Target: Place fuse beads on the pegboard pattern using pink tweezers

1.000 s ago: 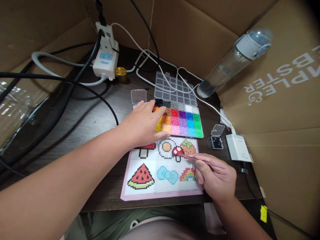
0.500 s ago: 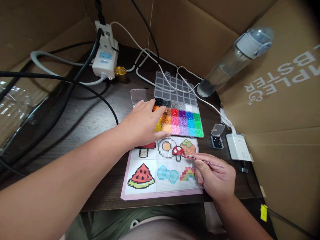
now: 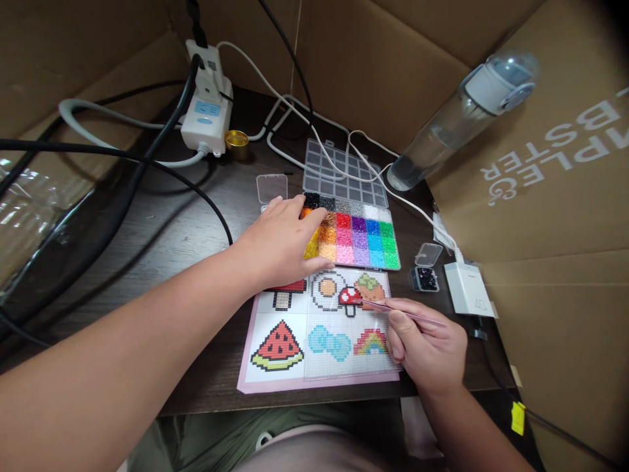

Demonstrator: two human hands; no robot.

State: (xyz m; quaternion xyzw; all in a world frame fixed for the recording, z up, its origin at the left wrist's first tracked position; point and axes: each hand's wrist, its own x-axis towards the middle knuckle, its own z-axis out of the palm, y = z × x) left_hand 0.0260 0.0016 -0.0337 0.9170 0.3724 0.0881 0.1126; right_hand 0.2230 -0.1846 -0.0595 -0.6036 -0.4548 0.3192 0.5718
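Pink tweezers (image 3: 374, 303), pinched firmly in the right hand (image 3: 430, 344), slant low, apparently so the tip reaches the red mushroom (image 3: 349, 296) on the clear pegboard (image 3: 339, 369); bead between tips, cannot tell. Left hand (image 3: 280, 236) spread loosely on bead box (image 3: 366, 267), perhaps steadying it.

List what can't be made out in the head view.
- Head view: the left part of the bead box, behind the left hand.
- Head view: the top of the red-and-beige picture, behind the left hand and wrist.
- Head view: whether the tweezers grip a bead; too small.
- Head view: the rest of the carton lettering, cut off by the right edge.
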